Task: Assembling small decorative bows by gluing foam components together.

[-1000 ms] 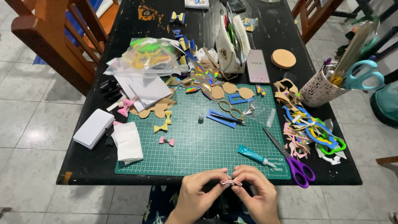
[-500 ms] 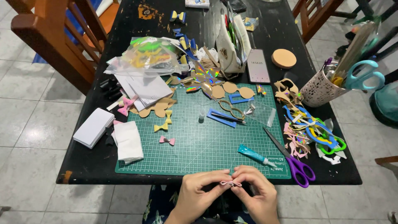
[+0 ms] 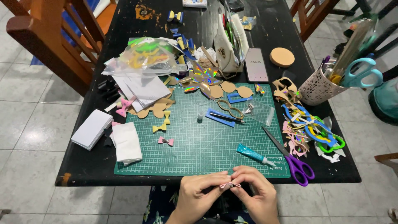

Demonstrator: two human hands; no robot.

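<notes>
A black table (image 3: pixel 124 170) fills the view, and on it, just beyond the fingers, lies a green cutting mat (image 3: pixel 199 145) with a printed grid. Far beyond the fingers and to their left sits a clear plastic bag (image 3: pixel 145 56) of green and yellow cut shapes, with a flat white box (image 3: pixel 92 128) nearer on that side. Beyond and to the right stand a white patterned cup (image 3: pixel 317 87) of tools and a dark phone (image 3: pixel 256 64) lying flat. Purple-handled scissors (image 3: pixel 296 166) lie just right of the fingers, and a teal glue tube (image 3: pixel 253 154) with a white label band lies just beyond them. At the table's near edge, the left hand (image 3: pixel 199 197) and right hand (image 3: pixel 257 199) meet, fingertips pinched together on a small pink bow (image 3: pixel 230 185). The bow sits between the two sets of fingertips, its long axis running left to right, one end clamped by each hand; neither hand is clearly nearer. A second pink bow (image 3: pixel 166 141) rests on the mat, beyond and left of the fingers.
</notes>
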